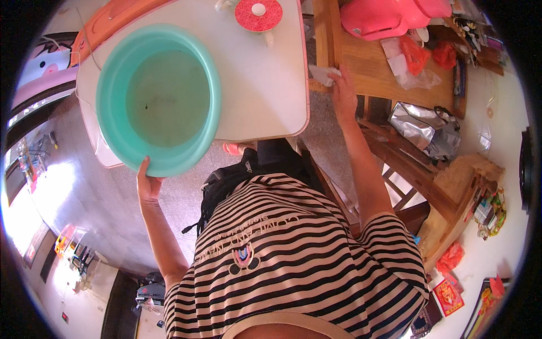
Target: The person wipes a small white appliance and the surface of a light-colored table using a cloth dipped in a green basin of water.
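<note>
A round turquoise plastic basin (168, 97) stands on a white table (262, 93), with murky water and a small dark speck inside. At the basin's near rim, my left hand (149, 182) has its thumb over the edge and its fingers below the outer wall. My right hand (344, 95) pinches a crumpled whitish cloth or tissue (325, 75) between the white table and a wooden table. Beyond the basin, a red patterned round lid with a white knob (258, 16) lies towards the white table's far edge, with pale handle-like parts beside it.
On the right, the wooden table (364, 63) bears a pink plastic container (377, 19) and red plastic bags (413, 55). Below it are a silver bag (423, 129) and wooden chair parts (406, 169). An orange chair-like edge (95, 31) borders the white table's far left.
</note>
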Demonstrator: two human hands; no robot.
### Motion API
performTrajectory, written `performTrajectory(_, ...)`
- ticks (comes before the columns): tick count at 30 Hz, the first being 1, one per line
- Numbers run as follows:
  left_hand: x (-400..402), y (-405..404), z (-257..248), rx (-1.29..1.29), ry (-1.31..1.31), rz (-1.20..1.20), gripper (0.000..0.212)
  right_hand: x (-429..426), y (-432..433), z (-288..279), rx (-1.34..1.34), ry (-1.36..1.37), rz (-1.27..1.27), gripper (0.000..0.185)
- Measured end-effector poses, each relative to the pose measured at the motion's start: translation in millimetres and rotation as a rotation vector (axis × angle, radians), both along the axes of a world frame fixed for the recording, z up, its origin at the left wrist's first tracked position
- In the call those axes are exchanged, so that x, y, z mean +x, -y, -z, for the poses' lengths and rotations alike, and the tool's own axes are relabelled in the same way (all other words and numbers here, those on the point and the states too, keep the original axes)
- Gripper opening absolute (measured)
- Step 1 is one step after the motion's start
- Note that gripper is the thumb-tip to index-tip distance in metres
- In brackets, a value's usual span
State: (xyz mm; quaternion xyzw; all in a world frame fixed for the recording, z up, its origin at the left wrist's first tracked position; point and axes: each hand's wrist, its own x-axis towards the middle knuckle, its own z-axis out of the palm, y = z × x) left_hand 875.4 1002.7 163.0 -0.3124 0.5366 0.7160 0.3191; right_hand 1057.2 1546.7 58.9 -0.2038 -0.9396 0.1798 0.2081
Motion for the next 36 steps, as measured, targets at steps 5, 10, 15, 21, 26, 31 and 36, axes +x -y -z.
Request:
performTrajectory(5,2,9,14,0.013,-0.066,-0.064,0.049,-2,50,-62,-0.467,-0.001,0.073,0.024)
performTrajectory(10,9,-18,-1,0.059,-0.104,-0.107,0.052,0,133,-60,0.036,0.269,-0.166,0.060)
performTrajectory(15,26,-16,-22,0.016,-0.140,-0.283,0.054,13,159,-66,-0.051,0.390,-0.320,0.077)
performTrajectory(21,53,25,-63,0.024,-0.192,-0.396,0.053,-61,165,-59,0.022,0.369,-0.504,0.078)
performTrajectory(26,91,61,-89,0.032,-0.253,-0.561,0.051,-215,195,-31,0.169,0.181,-0.578,0.074)
performTrajectory(31,137,83,-107,-0.076,-0.248,-0.826,0.050,-376,216,-7,0.277,0.023,-0.440,0.062)
performTrajectory(36,184,107,-111,-0.124,-0.223,-0.970,0.045,-377,264,-20,0.197,0.136,-0.588,0.059)
